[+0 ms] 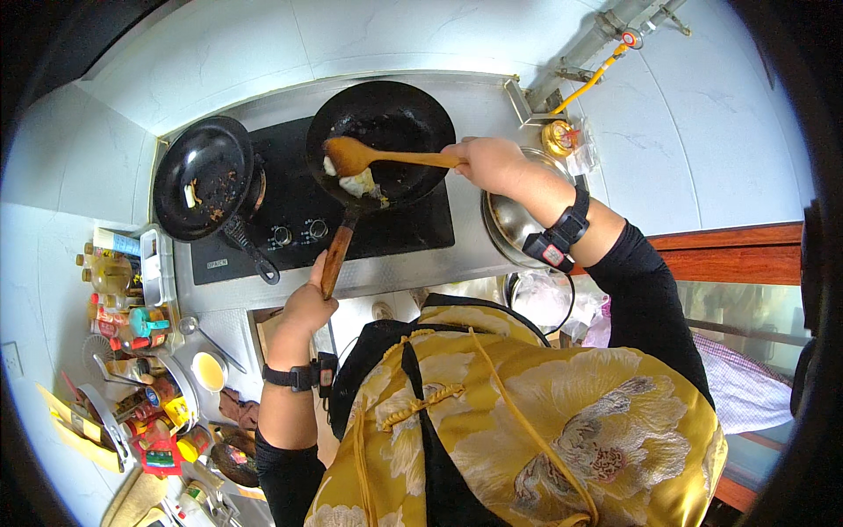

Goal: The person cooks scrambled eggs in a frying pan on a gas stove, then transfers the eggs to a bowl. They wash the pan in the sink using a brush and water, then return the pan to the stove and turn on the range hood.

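My left hand is closed around the wooden handle of a black wok. The wok rests on the right side of the stove. In my right hand is a wooden spatula, gripped by the end of its handle. Its broad head lies over the near left part of the wok, touching or just above pale white and yellowish food that looks like egg. The spatula covers part of that food. Dark bits of residue dot the wok's inside.
A black frying pan with brown scraps sits on the stove's left. The black stove top has two knobs. Right of it stand a metal lidded pot and a gold-lidded jar. Bottles and a bowl of yellow liquid crowd the left counter.
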A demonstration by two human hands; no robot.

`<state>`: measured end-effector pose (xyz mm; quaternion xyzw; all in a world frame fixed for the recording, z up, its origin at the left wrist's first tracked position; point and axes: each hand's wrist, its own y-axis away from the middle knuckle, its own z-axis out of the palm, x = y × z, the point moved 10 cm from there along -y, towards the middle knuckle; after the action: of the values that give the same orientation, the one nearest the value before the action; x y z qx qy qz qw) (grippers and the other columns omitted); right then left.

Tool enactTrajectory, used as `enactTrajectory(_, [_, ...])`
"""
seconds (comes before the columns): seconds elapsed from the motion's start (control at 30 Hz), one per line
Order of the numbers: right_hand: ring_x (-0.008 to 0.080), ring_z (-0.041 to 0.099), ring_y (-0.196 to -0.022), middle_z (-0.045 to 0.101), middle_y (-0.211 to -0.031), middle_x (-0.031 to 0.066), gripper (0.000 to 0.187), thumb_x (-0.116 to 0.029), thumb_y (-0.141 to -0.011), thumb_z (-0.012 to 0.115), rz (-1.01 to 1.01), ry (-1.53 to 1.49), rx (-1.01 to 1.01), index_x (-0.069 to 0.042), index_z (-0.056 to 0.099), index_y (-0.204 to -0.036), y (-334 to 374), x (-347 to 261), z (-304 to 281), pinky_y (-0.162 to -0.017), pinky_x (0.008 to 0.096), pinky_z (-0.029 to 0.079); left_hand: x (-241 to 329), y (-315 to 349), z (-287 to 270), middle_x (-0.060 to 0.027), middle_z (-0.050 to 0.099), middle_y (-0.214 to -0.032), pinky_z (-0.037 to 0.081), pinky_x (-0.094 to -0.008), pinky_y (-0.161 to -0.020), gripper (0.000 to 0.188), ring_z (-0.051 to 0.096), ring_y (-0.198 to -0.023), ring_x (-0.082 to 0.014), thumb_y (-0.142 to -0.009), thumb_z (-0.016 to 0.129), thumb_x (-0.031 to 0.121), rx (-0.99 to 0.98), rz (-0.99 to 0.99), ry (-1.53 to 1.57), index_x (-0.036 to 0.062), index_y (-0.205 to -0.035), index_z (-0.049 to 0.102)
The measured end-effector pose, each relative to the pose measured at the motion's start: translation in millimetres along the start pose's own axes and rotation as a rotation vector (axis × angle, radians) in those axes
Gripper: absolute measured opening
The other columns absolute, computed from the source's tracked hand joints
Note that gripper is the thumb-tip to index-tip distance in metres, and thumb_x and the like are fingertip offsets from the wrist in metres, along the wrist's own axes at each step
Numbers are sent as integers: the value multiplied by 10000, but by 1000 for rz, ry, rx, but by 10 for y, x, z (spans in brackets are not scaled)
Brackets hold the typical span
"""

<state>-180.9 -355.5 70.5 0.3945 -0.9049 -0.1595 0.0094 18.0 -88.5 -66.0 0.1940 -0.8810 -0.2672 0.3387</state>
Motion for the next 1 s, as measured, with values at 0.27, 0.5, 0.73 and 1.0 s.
enactTrajectory(0.27, [311, 631, -923, 653, -1035, 88, 317, -230, -869, 576, 190, -20, 194, -235, 617, -1183, 229, 398, -163, -768, 415, 511, 160, 78, 261, -161, 661, -936, 493, -355, -766, 847, 649, -816, -280, -832, 650, 303, -249, 59, 491, 203, -1503, 142])
enactTrajectory(0.5, [327, 634, -923, 650, -1057, 121, 333, -258, -866, 597, 355, -140, 213, -214, 611, -1196, 541, 588, 47, -793, 414, 507, -150, -256, 293, -125, 638, -945, 482, -308, -787, 553, 614, -876, -196, -935, 526, 373, -134, 116, 939, 90, -1396, 413])
enactTrajectory(0.73, [327, 651, -891, 662, -984, 176, 354, -189, -857, 647, 436, -241, 315, -100, 586, -1194, 868, 672, -16, -759, 370, 512, -585, -909, -66, -179, 527, -1157, 464, -395, -874, 532, 571, -1010, -350, -844, 655, 282, 626, -50, 276, 83, -1302, 471])
enactTrajectory(1.0, [265, 670, -854, 671, -943, 176, 355, -140, -851, 671, 461, -279, 419, -29, 580, -1176, 1165, 745, 31, -754, 331, 512, -449, -1288, -204, -167, 509, -1128, 470, -425, -880, 525, 536, -1051, -368, -755, 756, 329, 689, -24, 171, 38, -1131, 532])
